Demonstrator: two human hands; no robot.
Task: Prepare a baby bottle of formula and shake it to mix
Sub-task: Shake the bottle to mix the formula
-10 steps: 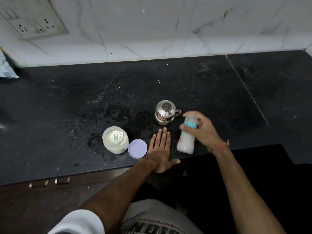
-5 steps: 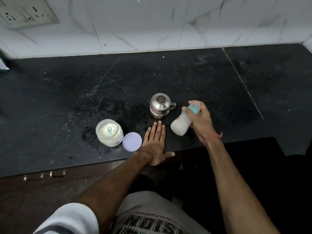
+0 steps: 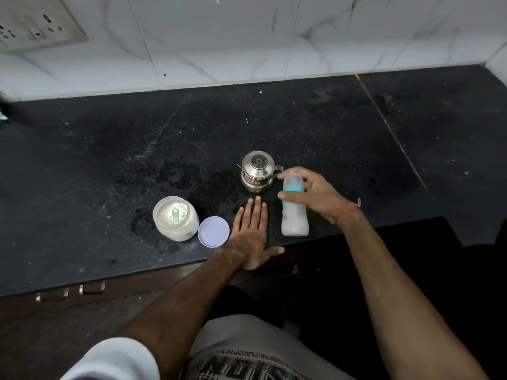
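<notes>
A baby bottle [image 3: 295,218] with a teal collar and milky white liquid stands upright near the front edge of the black counter [image 3: 109,160]. My right hand [image 3: 319,193] grips it around the collar and cap, thumb across the front. Just left of the bottle, my left hand [image 3: 251,233] lies flat on the counter with straight fingers and holds nothing. An open jar of formula powder [image 3: 175,218] with a small scoop inside stands further left. Its lilac lid [image 3: 213,231] lies beside it, next to my left hand.
A small steel lidded pot [image 3: 258,171] stands just behind both hands. A white tiled wall with a socket plate [image 3: 35,26] bounds the counter at the back. The counter edge runs under my wrists, with drawer handles [image 3: 71,292] below.
The bottle went from upright to tilted in the air half a second ago, and now stands upright again near the counter edge, still in my right hand. My left hand stayed flat.
</notes>
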